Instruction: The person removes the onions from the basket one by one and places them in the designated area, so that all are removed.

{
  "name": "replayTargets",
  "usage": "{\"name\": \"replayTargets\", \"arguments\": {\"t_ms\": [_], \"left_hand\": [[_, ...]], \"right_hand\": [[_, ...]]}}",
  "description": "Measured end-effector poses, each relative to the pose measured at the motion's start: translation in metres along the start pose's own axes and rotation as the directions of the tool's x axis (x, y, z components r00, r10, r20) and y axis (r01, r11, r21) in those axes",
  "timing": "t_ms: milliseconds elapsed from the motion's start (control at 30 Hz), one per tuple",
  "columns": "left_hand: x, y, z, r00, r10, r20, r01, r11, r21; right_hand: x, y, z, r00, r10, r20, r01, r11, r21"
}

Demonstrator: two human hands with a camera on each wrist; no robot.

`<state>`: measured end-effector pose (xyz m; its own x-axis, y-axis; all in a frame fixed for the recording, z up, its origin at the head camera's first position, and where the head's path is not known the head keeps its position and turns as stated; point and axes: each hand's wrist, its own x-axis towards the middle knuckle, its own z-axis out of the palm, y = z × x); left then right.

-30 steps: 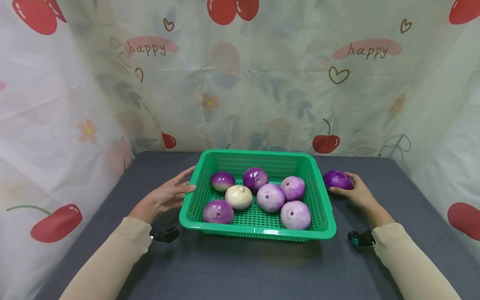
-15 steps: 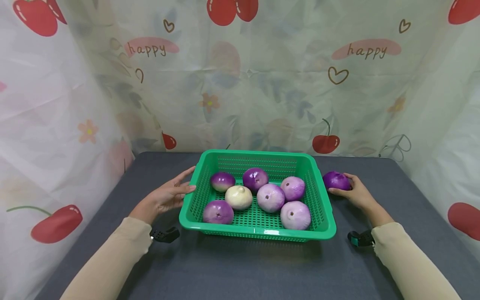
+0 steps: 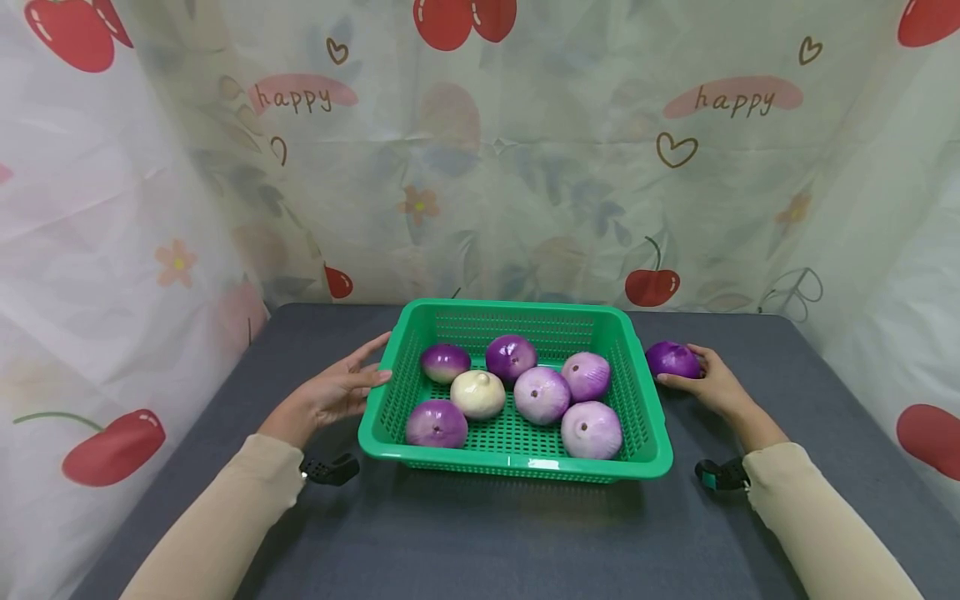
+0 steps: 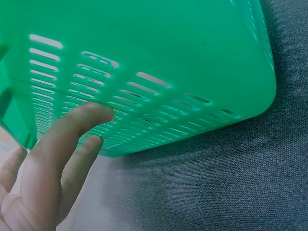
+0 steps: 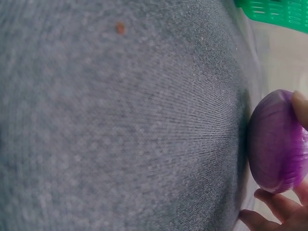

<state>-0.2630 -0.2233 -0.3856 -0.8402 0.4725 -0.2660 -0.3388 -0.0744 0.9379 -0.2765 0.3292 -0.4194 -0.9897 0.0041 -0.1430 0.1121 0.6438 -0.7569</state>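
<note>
A: Which object does the right hand (image 3: 711, 387) hold, and where does it lie?

B: A loose purple onion (image 3: 670, 361), on the grey table (image 3: 480, 542) just outside the green basket (image 3: 450, 456), near that basket's 3 o'clock side.

A: How does it sit relative to the fingers?

B: Between thumb (image 3: 681, 382) and fingers, which are clamped on it. Seen from the head, the thumb touches at the onion's 6 o'clock and a forefinger at its 2 o'clock; most of the onion projects toward 9 o'clock, beyond the hand. In the right wrist view, one digit (image 5: 301, 109) meets it at 1 o'clock and fingertips at 6 o'clock; one further tip, at 7 o'clock, stands apart from the skin.

A: And the left hand (image 3: 330, 396)?

B: At the basket's 9 o'clock end, fingers spread apart, the thumb at the rim, the others by the slotted wall. Whether every tip touches cannot be told.

A: The contents?

B: Six purple-toned onions (image 3: 542, 396) and, toward 9 o'clock of centre, one whitish onion (image 3: 477, 395). A printed curtain (image 3: 495, 192) hangs at 12 o'clock.
</note>
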Motion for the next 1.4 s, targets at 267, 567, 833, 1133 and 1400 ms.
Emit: {"name": "replayTargets", "arguments": {"t_ms": [267, 567, 833, 1133, 1400], "left_hand": [[0.001, 0.0, 0.0, 1.0, 0.0, 0.003, 0.0, 1.0, 0.003], [0.001, 0.0, 0.0, 1.0, 0.0, 0.009, 0.0, 1.0, -0.005], [0.0, 0.0, 0.0, 1.0, 0.005, 0.015, -0.005, 1.0, 0.0], [-0.001, 0.0, -0.001, 1.0, 0.004, 0.014, -0.004, 1.0, -0.003], [-0.001, 0.0, 0.0, 1.0, 0.003, 0.014, -0.003, 1.0, -0.002]], "right_hand": [[-0.002, -0.001, -0.001, 1.0, -0.002, -0.002, 0.002, 1.0, 0.001], [-0.001, 0.0, -0.004, 1.0, -0.006, -0.01, 0.006, 1.0, 0.025], [-0.007, -0.008, -0.013, 1.0, 0.004, -0.027, -0.002, 0.998, 0.071], [-0.03, -0.048, -0.027, 0.991, -0.097, -0.091, 0.11, 0.983, 0.145], [-0.055, -0.085, -0.034, 0.969, -0.223, -0.104, 0.241, 0.947, 0.211]]}}
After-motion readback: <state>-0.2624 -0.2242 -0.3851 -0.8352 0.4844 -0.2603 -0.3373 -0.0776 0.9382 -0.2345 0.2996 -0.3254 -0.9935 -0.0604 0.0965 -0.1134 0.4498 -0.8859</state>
